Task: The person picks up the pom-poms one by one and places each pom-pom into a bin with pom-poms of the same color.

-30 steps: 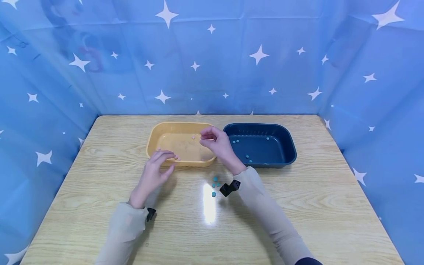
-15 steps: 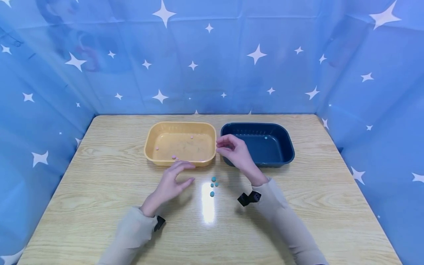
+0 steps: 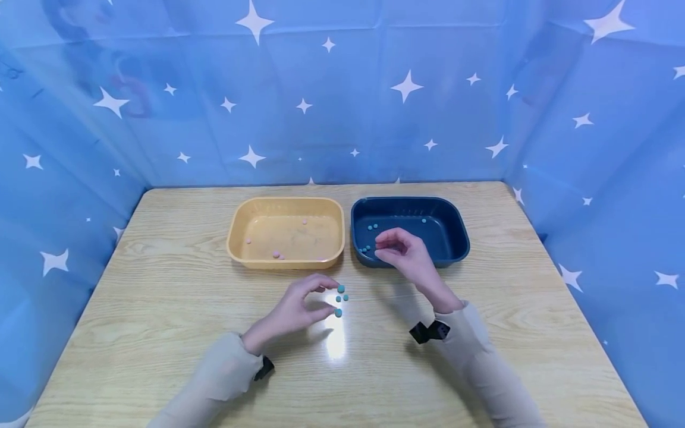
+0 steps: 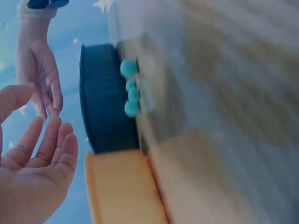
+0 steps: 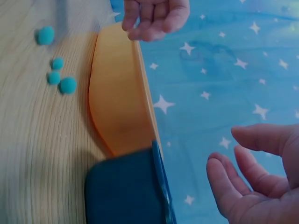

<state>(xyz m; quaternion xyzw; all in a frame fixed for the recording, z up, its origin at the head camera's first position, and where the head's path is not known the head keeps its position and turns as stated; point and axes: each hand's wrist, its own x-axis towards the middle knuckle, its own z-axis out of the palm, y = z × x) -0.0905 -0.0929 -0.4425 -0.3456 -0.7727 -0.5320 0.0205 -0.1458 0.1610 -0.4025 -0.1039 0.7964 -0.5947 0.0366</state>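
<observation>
Several small teal balls lie grouped on the table, and a larger view of the teal balls comes from the right wrist. My left hand hovers just left of them, thumb and fingers spread apart; in the left wrist view that hand holds nothing. Over the front left of the navy bin is my right hand. Its fingers stand apart from the thumb, with nothing between them in the right wrist view. More teal balls lie in the navy bin.
Left of the navy bin stands a yellow bin with several pink balls inside. Both bins sit toward the back of the wooden table. A blue curtain with white stars surrounds the back and sides.
My left hand has moved from the yellow bin's front edge to the right and nearer, beside the teal balls. My right hand has moved rightward from over the yellow bin to the navy bin.
</observation>
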